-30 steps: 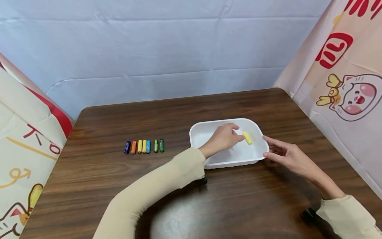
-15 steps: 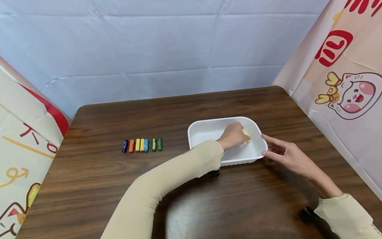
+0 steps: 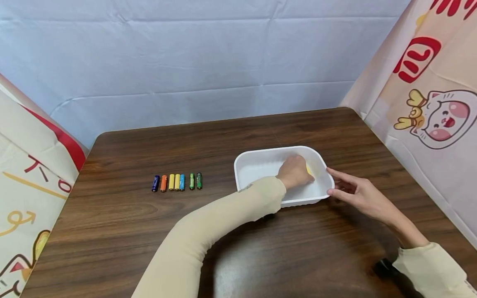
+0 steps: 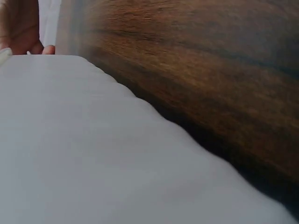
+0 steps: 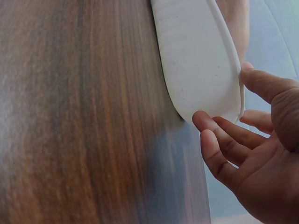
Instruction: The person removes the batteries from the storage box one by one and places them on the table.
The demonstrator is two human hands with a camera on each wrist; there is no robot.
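A white plastic tray (image 3: 257, 151) stands right of the table's middle. My left hand (image 3: 296, 171) reaches over its near rim and down inside, fingers curled at a yellow battery (image 3: 308, 169). Only a bit of that battery shows past the hand; the fingertips are hidden. At the tray's right end my right hand (image 3: 359, 194) holds the rim, thumb and fingers spread along the corner. The right wrist view shows the right thumb (image 5: 266, 84) at the rim and several bent fingers against the outer end wall. In the left wrist view, the tray's outer side (image 4: 93, 140) fills the lower left.
On the brown wooden table (image 3: 123, 223), a row of several batteries lies to the left: a dark blue one (image 3: 155, 183), an orange one (image 3: 164, 183), two yellow, a light blue (image 3: 182, 182) and two green (image 3: 191, 181). Cloth backdrops (image 3: 208, 62) hang around the table.
My left hand has moved right and lower inside the tray, from beside the yellow battery to over it, covering most of it. The right hand keeps its place on the tray.
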